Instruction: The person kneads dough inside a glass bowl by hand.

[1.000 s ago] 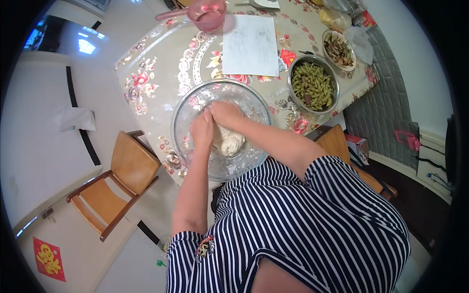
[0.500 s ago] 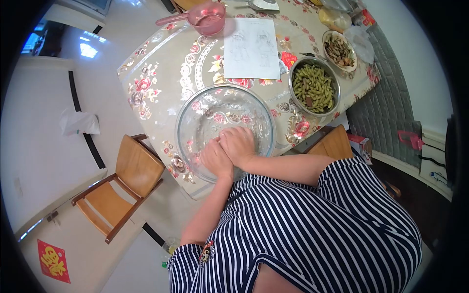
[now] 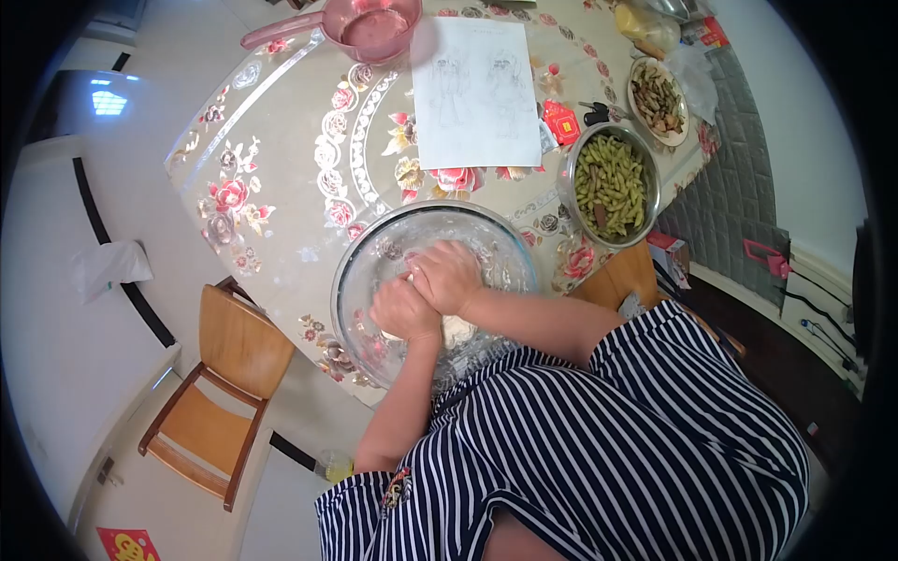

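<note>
A large clear glass bowl [image 3: 348,280] stands at the table's near edge, its inside smeared with white residue. Pale dough [image 3: 456,332] lies in it, mostly covered by my hands. My left hand [image 3: 405,307] is closed over the dough with curled fingers. Beside it and touching it, my right hand [image 3: 447,278] also grips the dough, its fingers folded down. The undersides of both hands are hidden.
A steel bowl of green pods [image 3: 613,187] stands to the right, with a plate of food [image 3: 657,101] behind it. Drawn-on paper [image 3: 475,93] and a pink handled strainer-like bowl [image 3: 374,33] lie farther back. A wooden chair [image 3: 234,351] stands at left.
My hands have drawn back slightly toward me and look more curled. Dough now shows below them. The view has shifted, so the bowl appears lower.
</note>
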`<state>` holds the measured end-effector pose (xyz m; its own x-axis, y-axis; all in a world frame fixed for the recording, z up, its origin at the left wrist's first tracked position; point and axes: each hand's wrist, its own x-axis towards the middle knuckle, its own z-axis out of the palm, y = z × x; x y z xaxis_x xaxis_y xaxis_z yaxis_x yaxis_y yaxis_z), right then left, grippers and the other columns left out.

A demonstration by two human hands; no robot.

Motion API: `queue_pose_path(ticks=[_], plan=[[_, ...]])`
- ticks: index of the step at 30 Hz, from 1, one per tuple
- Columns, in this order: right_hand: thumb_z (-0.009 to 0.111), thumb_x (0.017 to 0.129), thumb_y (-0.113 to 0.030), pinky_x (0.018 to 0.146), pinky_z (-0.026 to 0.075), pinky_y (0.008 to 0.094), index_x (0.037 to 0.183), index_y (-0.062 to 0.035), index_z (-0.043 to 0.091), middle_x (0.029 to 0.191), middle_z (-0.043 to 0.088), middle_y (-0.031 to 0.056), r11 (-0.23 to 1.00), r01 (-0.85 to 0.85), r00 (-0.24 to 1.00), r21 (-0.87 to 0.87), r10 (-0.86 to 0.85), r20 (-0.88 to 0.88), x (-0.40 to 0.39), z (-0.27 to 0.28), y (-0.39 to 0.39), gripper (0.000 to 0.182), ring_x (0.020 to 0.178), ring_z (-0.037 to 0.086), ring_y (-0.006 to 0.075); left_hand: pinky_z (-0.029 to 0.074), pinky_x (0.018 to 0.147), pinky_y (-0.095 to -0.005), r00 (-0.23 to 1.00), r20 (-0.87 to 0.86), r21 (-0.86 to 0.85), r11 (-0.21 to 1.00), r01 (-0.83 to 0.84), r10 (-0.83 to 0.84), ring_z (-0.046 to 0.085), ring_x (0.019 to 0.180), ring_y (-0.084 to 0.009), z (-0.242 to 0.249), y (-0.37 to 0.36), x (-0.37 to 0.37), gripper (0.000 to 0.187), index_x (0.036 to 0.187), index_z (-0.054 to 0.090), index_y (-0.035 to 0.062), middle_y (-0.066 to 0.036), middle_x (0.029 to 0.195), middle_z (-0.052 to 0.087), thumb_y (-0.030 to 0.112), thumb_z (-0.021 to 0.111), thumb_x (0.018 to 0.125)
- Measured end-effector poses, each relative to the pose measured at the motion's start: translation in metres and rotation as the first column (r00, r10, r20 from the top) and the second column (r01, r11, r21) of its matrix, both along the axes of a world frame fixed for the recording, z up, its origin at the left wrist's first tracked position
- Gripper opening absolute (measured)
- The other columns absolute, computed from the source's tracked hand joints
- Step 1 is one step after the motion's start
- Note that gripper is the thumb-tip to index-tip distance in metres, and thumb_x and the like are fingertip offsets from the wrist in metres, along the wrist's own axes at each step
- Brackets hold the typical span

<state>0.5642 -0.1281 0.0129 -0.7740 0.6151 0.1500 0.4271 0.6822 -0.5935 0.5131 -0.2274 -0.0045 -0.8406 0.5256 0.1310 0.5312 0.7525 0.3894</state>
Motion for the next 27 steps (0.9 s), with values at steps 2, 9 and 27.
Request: queue_pose_path(ticks=[2, 9, 27], plan=[[0.061, 0.088, -0.026, 0.082, 0.048, 0.0422, 0.079, -0.0139, 0.070, 0.084, 0.068, 0.0020, 0.999, -0.033, 0.999, -0.013, 0.033, 0.028, -0.002, -0.006, 0.005, 0.018, 0.086, 0.063, 0.0245, 0.041, 0.067, -0.0515, 1.000, -0.008, -0.042, 0.999, -0.008, 0.008, 0.061, 0.076, -0.0329, -0.003, 0.002, -0.004, 0.031, 0.079, 0.070, 0.0136, -0.008, 0.078, 0.065, 0.038, 0.059, 0.095], [0.056, 0.092, -0.032, 0.080, 0.052, 0.0463, 0.070, -0.0125, 0.070, 0.078, 0.073, 0.0083, 0.997, -0.065, 0.986, -0.033, 0.069, 0.149, -0.015, -0.008, 0.013, 0.033, 0.081, 0.069, 0.0297, 0.041, 0.064, -0.0556, 0.994, 0.022, -0.147, 0.984, -0.102, 0.107, 0.061, 0.070, -0.0398, -0.007, 0.013, -0.010, 0.045, 0.073, 0.068, 0.0100, -0.015, 0.072, 0.065, 0.037, 0.044, 0.101], [0.043, 0.104, -0.037, 0.103, 0.042, 0.0507, 0.103, -0.0070, 0.079, 0.112, 0.075, 0.0126, 0.943, -0.098, 0.832, -0.318, 0.253, 0.494, 0.022, 0.076, -0.027, 0.047, 0.112, 0.066, 0.0285, 0.043, 0.095, -0.0463, 0.788, 0.595, 0.278, 0.960, -0.015, -0.160, 0.059, 0.092, -0.0349, 0.063, -0.072, 0.009, 0.023, 0.102, 0.065, 0.0015, -0.017, 0.095, 0.067, 0.024, 0.060, 0.098]])
